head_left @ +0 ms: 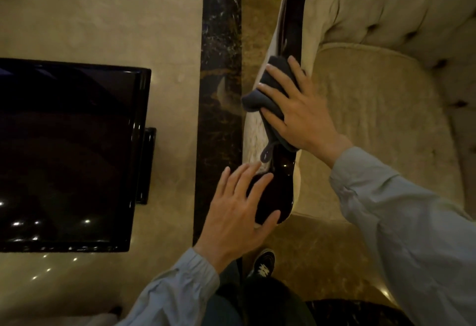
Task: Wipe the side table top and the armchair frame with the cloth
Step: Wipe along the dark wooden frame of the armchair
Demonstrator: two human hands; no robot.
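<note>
Cloth (253, 99), dark grey and bunched, is pressed onto the dark armchair frame (283, 184) by the spread, straight fingers of the right grip (304, 117); the frame's front end is covered by the flat-laid left grip (239, 210), near the black bench (69, 155)

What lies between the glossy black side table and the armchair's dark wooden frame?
Head view: only bare pale floor and its dark veined marble strip.

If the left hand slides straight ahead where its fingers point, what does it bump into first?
Probably the cloth: the left hand points up along the dark armchair frame, and the cloth's hanging edge under the right hand lies next in line.
</note>
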